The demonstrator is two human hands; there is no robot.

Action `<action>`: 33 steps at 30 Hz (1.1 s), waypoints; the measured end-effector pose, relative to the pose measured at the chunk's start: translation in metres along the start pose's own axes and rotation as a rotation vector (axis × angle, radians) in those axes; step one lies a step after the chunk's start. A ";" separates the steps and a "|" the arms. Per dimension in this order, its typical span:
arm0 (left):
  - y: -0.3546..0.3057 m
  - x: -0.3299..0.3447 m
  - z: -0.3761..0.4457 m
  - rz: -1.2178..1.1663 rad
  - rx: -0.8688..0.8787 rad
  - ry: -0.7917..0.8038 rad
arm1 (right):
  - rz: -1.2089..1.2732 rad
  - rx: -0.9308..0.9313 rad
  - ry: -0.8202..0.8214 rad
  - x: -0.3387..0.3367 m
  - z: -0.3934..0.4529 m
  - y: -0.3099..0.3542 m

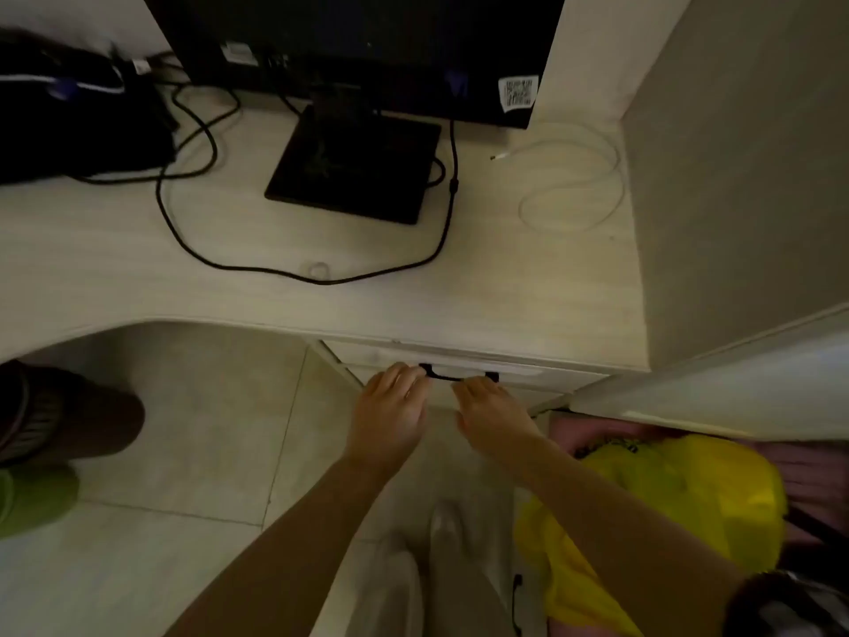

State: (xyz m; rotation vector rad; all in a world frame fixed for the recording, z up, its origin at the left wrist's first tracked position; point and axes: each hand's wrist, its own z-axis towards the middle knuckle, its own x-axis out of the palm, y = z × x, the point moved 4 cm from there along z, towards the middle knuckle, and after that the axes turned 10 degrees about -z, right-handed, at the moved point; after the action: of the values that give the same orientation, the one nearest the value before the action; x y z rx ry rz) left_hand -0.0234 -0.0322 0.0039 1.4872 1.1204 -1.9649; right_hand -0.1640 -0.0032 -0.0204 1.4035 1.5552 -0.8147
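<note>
A pale wooden drawer sits just under the front edge of the desk, with a black bar handle on its front. My left hand reaches the handle's left end, its fingers bent over it. My right hand covers the right half of the handle with its fingers curled on the bar. The fingertips of both hands are hidden. The drawer front lies close to the desk edge.
On the desk stand a black monitor on a square base, black cables, a coiled white cable and a black bag. A yellow bag lies at the lower right, and a white panel stands right of the drawer.
</note>
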 end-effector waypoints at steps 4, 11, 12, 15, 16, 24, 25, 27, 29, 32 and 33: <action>0.009 0.018 0.004 0.007 -0.023 -0.020 | 0.049 0.012 0.023 0.012 0.023 -0.001; 0.020 0.029 0.003 0.045 0.000 0.012 | 0.021 0.033 0.158 0.033 0.045 -0.003; 0.022 0.030 0.002 0.038 0.001 0.011 | 0.024 0.044 0.163 0.035 0.047 -0.002; 0.026 0.032 -0.002 0.033 0.010 0.031 | 0.018 0.085 0.147 0.034 0.048 0.001; 0.028 0.031 -0.003 0.030 0.003 0.034 | 0.014 0.094 0.141 0.034 0.048 0.002; 0.034 0.028 -0.004 0.017 -0.043 0.094 | -0.063 0.068 0.106 0.038 0.028 0.013; 0.034 0.028 -0.003 0.015 -0.048 0.097 | -0.066 0.062 0.107 0.039 0.025 0.015; 0.037 0.031 -0.002 0.019 -0.066 0.109 | -0.069 0.047 0.097 0.042 0.018 0.018; 0.038 0.034 -0.002 0.034 -0.082 0.128 | -0.074 0.035 0.085 0.044 0.012 0.021; 0.038 0.037 -0.005 0.053 -0.083 0.116 | -0.075 0.035 0.090 0.048 0.004 0.026; 0.037 0.036 -0.007 0.052 -0.084 0.096 | -0.075 0.036 0.089 0.049 0.002 0.027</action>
State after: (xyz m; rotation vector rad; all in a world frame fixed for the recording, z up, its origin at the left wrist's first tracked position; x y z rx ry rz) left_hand -0.0045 -0.0436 -0.0432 1.5647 1.1776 -1.8062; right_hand -0.1364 0.0196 -0.0633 1.4314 1.6778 -0.8389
